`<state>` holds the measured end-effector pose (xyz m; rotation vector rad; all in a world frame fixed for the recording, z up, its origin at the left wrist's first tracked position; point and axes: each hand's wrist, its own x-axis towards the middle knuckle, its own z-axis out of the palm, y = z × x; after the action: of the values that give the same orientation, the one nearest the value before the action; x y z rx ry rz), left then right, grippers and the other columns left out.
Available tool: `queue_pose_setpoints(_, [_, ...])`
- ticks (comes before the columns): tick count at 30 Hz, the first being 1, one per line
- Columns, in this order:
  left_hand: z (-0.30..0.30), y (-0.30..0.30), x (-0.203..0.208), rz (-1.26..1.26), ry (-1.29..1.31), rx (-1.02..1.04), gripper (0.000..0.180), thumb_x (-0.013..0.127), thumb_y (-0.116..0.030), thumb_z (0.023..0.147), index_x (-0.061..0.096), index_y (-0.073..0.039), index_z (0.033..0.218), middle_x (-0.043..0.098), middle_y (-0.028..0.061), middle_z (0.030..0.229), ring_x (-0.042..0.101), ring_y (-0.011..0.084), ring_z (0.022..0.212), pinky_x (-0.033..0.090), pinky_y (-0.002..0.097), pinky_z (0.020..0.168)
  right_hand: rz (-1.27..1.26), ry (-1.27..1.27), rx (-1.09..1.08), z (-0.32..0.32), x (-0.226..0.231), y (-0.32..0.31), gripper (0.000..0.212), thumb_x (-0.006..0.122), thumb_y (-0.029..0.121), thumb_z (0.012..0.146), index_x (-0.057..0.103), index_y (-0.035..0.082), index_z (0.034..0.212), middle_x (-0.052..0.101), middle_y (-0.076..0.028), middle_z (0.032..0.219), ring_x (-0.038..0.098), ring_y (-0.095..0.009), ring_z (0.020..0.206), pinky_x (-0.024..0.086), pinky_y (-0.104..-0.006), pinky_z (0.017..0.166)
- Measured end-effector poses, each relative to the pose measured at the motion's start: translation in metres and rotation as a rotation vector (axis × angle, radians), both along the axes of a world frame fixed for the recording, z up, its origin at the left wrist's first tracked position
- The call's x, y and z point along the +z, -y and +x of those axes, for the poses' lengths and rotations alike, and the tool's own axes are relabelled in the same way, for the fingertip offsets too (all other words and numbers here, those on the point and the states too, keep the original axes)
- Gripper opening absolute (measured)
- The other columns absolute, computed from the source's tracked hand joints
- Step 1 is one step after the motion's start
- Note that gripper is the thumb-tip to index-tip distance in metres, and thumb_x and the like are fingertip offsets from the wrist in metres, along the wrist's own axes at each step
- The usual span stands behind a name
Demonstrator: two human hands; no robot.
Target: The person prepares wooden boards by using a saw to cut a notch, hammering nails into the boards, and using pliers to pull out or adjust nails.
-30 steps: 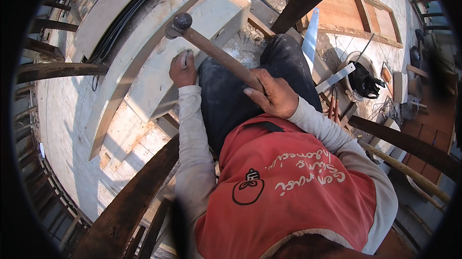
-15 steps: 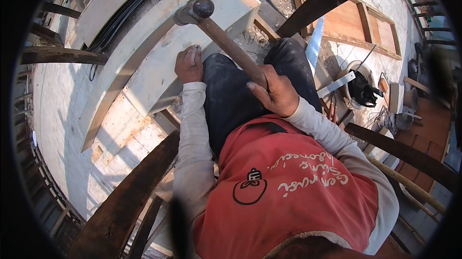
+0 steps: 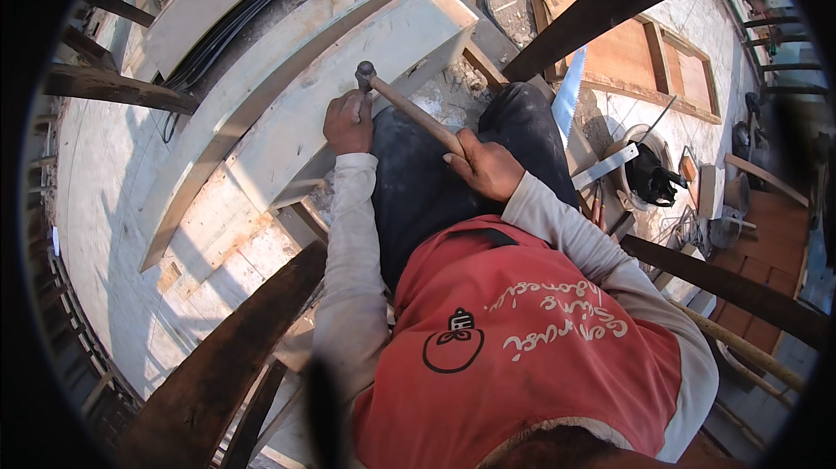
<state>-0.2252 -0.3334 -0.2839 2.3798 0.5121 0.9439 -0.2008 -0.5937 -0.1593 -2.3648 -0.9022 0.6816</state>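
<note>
My right hand (image 3: 489, 168) is wrapped round the wooden handle of a hammer (image 3: 416, 115). The hammer's metal head is down beside my left fingertips, above a pale timber box beam (image 3: 300, 112). Against that beam, my left hand (image 3: 349, 121) is closed, its fingers pinched together. Whatever they hold, if anything, is hidden by the fingers and hammer head. My knees are next to the beam's near side.
A curved pale board (image 3: 198, 160) runs along the beam's far side. Dark wooden posts (image 3: 610, 3) slant around me. To my right are a handsaw (image 3: 570, 90), a bucket with a black bag (image 3: 655, 175) and a framed plywood panel (image 3: 623, 42).
The hammer has swung down from a raised position, its head now close to my left fingertips. My right hand has shifted slightly left; my left hand stays against the beam.
</note>
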Motion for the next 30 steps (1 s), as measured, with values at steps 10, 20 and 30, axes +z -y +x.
queue_pose_setpoints(10, [0.006, -0.054, 0.027, 0.260, -0.467, 0.288, 0.046, 0.056, -0.036, 0.097, 0.056, -0.018, 0.140, 0.048, 0.0113, 0.150, 0.040, 0.0265, 0.142, 0.026, 0.0542, 0.117, 0.603, 0.243, -0.115, -0.014, 0.048, 0.008, 0.035, 0.069, 0.019, 0.092, 0.048, 0.000, 0.113, 0.061, -0.016, 0.070, 0.066, -0.034, 0.066, 0.049, -0.0429, 0.058])
queue_pose_setpoints(20, [0.013, -0.047, 0.021, 0.323, -0.736, 0.321, 0.053, 0.045, -0.043, 0.101, 0.043, -0.022, 0.149, 0.037, 0.0042, 0.158, 0.027, 0.0243, 0.149, 0.017, 0.0603, 0.119, 0.456, 0.000, -0.095, -0.011, 0.048, -0.002, 0.031, 0.066, 0.023, 0.096, 0.053, 0.003, 0.115, 0.063, -0.015, 0.076, 0.066, -0.032, 0.066, 0.050, -0.0397, 0.061])
queue_pose_setpoints(30, [0.019, -0.052, 0.024, 0.328, -0.723, 0.314, 0.052, 0.046, -0.042, 0.101, 0.045, -0.021, 0.148, 0.037, 0.0082, 0.157, 0.028, 0.0278, 0.148, 0.016, 0.0638, 0.118, 0.143, -0.110, -0.051, 0.010, 0.021, -0.013, 0.030, 0.066, 0.023, 0.096, 0.052, 0.004, 0.113, 0.063, -0.021, 0.078, 0.065, -0.041, 0.071, 0.050, -0.0473, 0.065])
